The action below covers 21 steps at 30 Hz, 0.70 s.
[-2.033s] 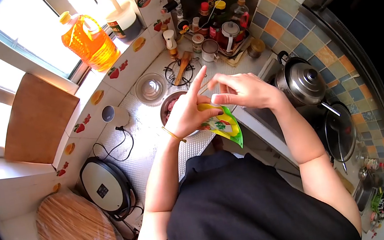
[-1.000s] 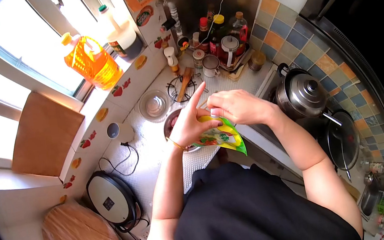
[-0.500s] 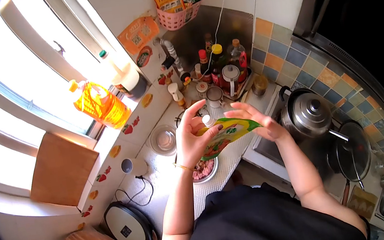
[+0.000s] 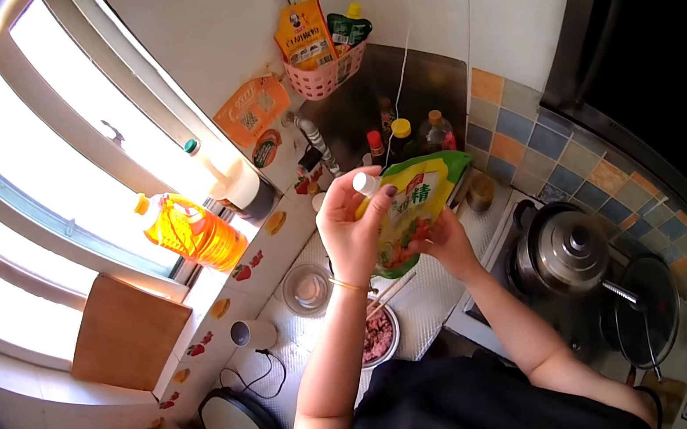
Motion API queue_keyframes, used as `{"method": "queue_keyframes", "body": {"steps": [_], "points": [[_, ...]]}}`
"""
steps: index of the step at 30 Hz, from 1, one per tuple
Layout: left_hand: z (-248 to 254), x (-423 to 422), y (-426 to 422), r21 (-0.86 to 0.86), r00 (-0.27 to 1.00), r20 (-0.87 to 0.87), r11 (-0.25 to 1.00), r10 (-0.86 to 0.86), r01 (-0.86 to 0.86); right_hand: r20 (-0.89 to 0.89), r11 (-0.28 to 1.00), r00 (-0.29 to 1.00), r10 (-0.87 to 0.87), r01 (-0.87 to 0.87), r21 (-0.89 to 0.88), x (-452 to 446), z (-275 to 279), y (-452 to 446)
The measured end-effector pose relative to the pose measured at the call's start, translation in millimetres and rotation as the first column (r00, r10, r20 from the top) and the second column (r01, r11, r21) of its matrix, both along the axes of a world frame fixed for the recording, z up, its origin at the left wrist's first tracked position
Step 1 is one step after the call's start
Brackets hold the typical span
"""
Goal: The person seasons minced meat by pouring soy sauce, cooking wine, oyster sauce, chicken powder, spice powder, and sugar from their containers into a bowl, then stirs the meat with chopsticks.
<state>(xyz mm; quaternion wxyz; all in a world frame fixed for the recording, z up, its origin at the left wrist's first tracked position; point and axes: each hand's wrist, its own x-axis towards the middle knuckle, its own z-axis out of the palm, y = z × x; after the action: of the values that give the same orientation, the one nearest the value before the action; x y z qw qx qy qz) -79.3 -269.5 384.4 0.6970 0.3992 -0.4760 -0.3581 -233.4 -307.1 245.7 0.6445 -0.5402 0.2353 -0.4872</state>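
A yellow and green seasoning pouch is raised over the counter, its printed front turned toward me. It has a white spout cap at the upper left corner. My left hand pinches the pouch beside this cap, with the thumb on the front. My right hand holds the lower right edge, its fingers partly behind the pouch. Beneath my left wrist stands a metal bowl of minced pink meat. A pair of chopsticks leans across its rim.
A glass bowl and a cup stand to the left. Sauce bottles line the back corner. On the right, a lidded steel pot and a wok sit on the stove. An oil bottle stands on the windowsill.
The pouch has turned from nearly edge-on to face me. My right hand has moved from its far corner down to the lower edge and closed on it. The chopsticks have come into sight.
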Motion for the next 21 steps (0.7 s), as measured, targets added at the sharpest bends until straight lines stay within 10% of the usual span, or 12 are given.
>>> {"method": "queue_keyframes", "body": {"steps": [9,21], "points": [[-10.0,25.5,-67.7,0.009,0.985,0.170,1.000,-0.018,0.017,0.211,0.975,0.960,-0.186,0.207,-0.082,22.8,75.9,-109.2],[68.6,121.3,-267.8,-0.279,0.728,0.493,0.879,0.476,-0.386,0.066,0.724,0.883,-0.465,0.422,-0.546,110.0,208.0,-327.7]]}}
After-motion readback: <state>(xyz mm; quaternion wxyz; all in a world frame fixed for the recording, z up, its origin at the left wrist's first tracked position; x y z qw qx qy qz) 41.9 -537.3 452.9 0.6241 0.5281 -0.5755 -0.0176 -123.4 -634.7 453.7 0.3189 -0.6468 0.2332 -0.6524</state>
